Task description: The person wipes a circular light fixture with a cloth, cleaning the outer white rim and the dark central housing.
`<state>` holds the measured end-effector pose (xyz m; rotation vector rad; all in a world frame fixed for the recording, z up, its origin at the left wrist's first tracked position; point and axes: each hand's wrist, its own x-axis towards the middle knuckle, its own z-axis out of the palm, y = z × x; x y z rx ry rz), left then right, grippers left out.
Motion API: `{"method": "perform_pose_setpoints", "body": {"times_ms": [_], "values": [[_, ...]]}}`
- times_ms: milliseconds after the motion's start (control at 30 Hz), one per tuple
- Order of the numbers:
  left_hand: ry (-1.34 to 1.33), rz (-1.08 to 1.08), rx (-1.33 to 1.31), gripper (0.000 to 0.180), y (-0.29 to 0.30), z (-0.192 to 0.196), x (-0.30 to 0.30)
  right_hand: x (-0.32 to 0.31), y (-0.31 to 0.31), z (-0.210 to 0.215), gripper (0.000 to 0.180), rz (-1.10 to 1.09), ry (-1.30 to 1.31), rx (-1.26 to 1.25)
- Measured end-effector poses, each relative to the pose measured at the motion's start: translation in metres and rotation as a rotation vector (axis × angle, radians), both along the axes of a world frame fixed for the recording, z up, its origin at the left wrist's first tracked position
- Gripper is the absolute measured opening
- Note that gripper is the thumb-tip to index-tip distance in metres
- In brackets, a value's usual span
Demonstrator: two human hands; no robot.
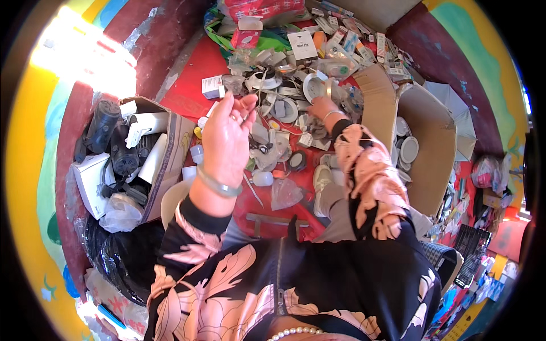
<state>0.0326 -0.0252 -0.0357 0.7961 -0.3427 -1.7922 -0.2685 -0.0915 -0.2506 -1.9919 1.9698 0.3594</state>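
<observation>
Your left hand (226,136) is raised, fingertips pinched on smth tiny, can't tell what. Right hand (323,106) reaches into the parts pile (284,102) on the red floor (193,85); its grip's hidden. Most still unsorted; box (170,142) partly filled.

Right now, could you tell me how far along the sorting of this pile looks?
Partly done, it seems. The box on the left already holds dark and white parts, and the box on the right holds round white discs. The left hand is raised, pinching something small; the right hand reaches into the pile. That heap of fittings and small cartons remains large.
</observation>
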Motion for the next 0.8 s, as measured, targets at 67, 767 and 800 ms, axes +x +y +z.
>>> {"method": "perform_pose_setpoints", "body": {"times_ms": [67, 767, 800], "values": [[0.062, -0.022, 0.042, 0.017, 0.007, 0.010, 0.012, 0.023, -0.005, -0.022, 0.030, -0.442, -0.104, -0.059], [0.147, -0.261, 0.108, 0.017, 0.010, 0.002, 0.010, -0.080, -0.013, -0.012, 0.028, 0.203, 0.006, -0.299], [0.111, -0.224, 0.104, 0.017, 0.010, 0.001, 0.014, -0.056, -0.011, 0.013, 0.029, 0.096, -0.134, -0.308]]}}
